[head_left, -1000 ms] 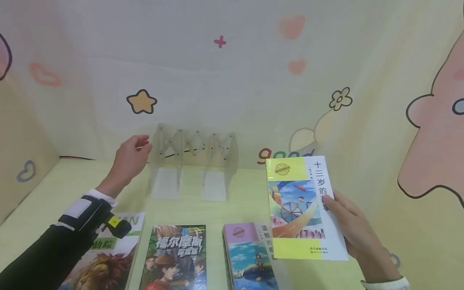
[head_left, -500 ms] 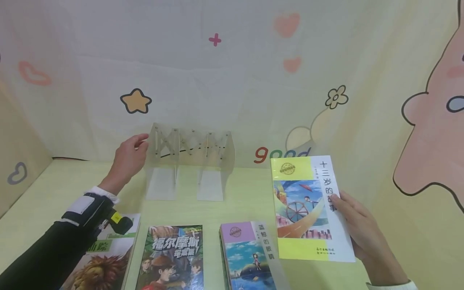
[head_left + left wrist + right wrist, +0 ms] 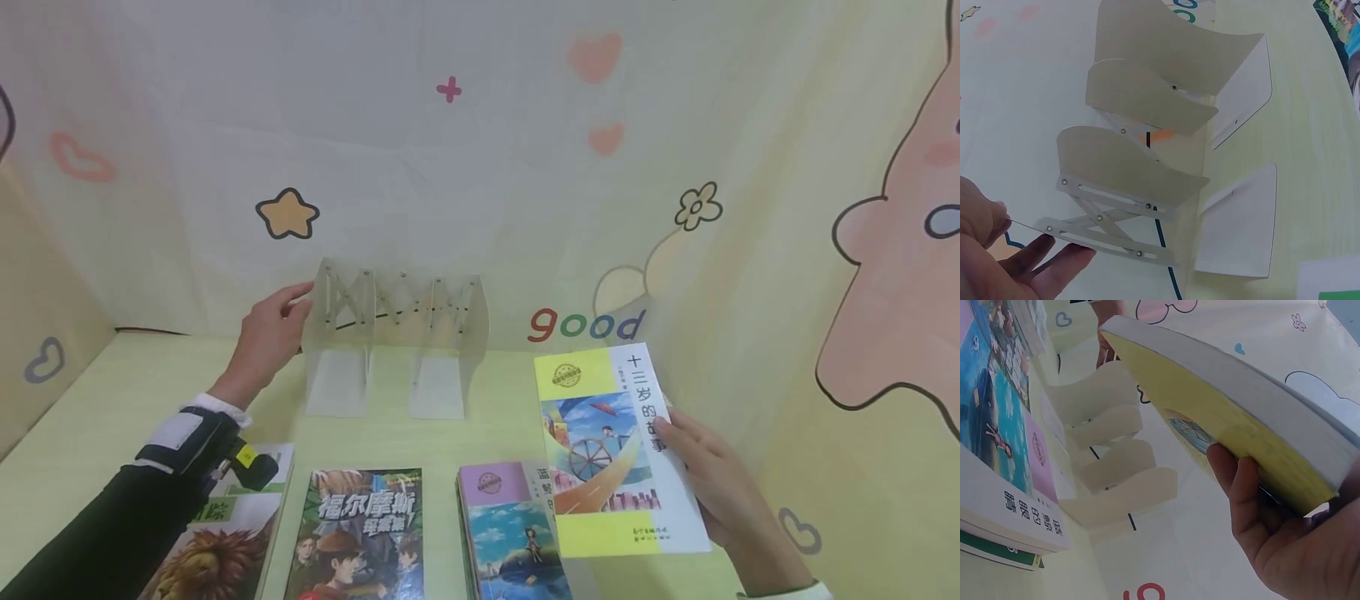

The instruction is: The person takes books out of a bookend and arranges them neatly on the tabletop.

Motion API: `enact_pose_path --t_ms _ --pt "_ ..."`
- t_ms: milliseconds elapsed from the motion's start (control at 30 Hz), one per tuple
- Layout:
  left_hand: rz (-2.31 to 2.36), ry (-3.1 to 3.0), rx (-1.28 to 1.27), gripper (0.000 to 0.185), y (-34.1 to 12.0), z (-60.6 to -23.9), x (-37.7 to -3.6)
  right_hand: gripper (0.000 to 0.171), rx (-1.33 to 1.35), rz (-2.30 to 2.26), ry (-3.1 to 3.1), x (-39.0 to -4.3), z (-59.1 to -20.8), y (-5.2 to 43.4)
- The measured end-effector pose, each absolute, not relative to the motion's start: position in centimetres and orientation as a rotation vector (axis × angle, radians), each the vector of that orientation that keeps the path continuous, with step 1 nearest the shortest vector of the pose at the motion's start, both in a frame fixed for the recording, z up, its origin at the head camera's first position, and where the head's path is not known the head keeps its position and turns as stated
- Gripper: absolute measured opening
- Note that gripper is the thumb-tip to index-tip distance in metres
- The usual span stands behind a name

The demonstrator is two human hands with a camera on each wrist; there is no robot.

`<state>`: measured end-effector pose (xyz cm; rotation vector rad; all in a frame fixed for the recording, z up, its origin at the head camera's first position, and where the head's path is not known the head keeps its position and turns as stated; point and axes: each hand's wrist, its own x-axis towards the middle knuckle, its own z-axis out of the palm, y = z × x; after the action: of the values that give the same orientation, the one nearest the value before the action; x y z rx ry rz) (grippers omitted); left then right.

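A white expandable bookend rack (image 3: 397, 333) with crossed linkage bars stands against the back of the table. My left hand (image 3: 272, 333) is at its left end panel. In the left wrist view, the thumb and fingers (image 3: 1063, 265) of that hand pinch the panel's edge from both sides. My right hand (image 3: 712, 483) grips a yellow and white paperback book (image 3: 615, 450) by its right side, thumb on the front cover, in the air. The right wrist view shows the book (image 3: 1229, 419) from its edge, with fingers curled against its back cover.
Along the front lie a book with a lion cover (image 3: 217, 550), a dark detective book (image 3: 360, 533), and a stack topped by a purple and blue book (image 3: 510, 533). A patterned cloth (image 3: 420, 167) hangs behind the rack.
The book in my right hand has moved a little left and down, uncovering the word "good" on the cloth. My left fingers have come closer onto the rack's left panel.
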<state>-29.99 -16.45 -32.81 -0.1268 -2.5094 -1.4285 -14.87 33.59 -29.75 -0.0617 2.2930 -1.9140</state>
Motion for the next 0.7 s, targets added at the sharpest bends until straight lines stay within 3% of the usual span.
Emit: enact_pose_path --t_ms 700 --pt "-1.596 -2.431 -0.114 0.052 -16.7 -33.4 -30.0 0.064 -0.06 -1.842 2.134 -15.1 -33.7 31.1"
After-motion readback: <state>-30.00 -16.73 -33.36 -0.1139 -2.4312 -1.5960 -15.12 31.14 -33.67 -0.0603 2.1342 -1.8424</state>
